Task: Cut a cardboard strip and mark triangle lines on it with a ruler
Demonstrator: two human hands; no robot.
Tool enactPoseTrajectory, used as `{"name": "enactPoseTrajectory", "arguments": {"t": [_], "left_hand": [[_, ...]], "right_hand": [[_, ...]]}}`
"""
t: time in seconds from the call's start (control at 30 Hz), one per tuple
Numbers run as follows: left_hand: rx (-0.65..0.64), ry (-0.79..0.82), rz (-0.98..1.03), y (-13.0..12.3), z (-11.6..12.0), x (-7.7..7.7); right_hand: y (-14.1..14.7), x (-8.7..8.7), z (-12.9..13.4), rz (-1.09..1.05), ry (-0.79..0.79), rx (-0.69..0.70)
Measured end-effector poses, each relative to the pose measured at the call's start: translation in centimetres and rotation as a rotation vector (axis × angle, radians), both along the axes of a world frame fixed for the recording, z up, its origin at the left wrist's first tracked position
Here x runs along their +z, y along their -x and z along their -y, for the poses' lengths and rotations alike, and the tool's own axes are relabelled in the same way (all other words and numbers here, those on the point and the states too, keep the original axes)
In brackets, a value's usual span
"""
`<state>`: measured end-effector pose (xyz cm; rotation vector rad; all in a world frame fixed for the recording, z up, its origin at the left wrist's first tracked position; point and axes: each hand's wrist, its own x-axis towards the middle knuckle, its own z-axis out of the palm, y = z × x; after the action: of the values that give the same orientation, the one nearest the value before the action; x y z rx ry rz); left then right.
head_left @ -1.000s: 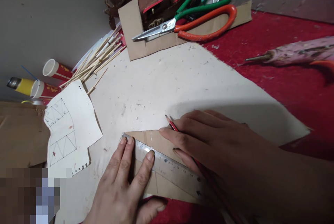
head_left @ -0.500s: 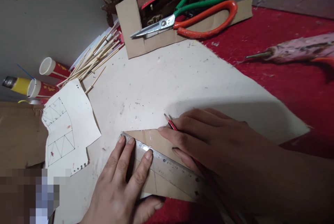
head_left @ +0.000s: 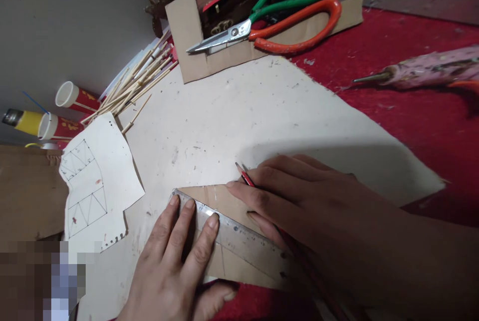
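My left hand [head_left: 170, 256] lies with its fingers spread over a clear plastic ruler [head_left: 245, 246], fingertips pressing near its upper edge. Under the ruler is a strip of brown cardboard [head_left: 232, 203] with a few drawn lines on it. In my right hand [head_left: 295, 196] is a red and black pencil [head_left: 246, 178], its point showing past the fingers, above the board and off the cardboard. My right fingers rest at the strip's upper edge and beside the ruler, whose right end lies in shadow.
Green and orange handled scissors [head_left: 228, 35] lie on an L-shaped cardboard piece [head_left: 184, 36] at the back. A pink glue gun [head_left: 422, 69] is at right on red cloth [head_left: 419, 36]. Wooden sticks [head_left: 140, 79], paper cups [head_left: 67, 94] and a sheet with drawn trusses [head_left: 118, 161] sit left on the pale board [head_left: 209, 116].
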<state>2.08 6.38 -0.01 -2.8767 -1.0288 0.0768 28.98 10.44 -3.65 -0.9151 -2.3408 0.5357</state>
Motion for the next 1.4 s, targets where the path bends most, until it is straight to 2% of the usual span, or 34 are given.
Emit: {"name": "enactPoseTrajectory", "arguments": {"t": [1.07, 1.4], "left_hand": [[-0.006, -0.045, -0.025, -0.46, -0.25, 0.32], [0.009, -0.048, -0.028, -0.32, -0.13, 0.18]], "right_hand": [[0.09, -0.56, 0.09, -0.018, -0.083, -0.027], [0.11, -0.29, 0.09, 0.014, -0.061, -0.028]]}}
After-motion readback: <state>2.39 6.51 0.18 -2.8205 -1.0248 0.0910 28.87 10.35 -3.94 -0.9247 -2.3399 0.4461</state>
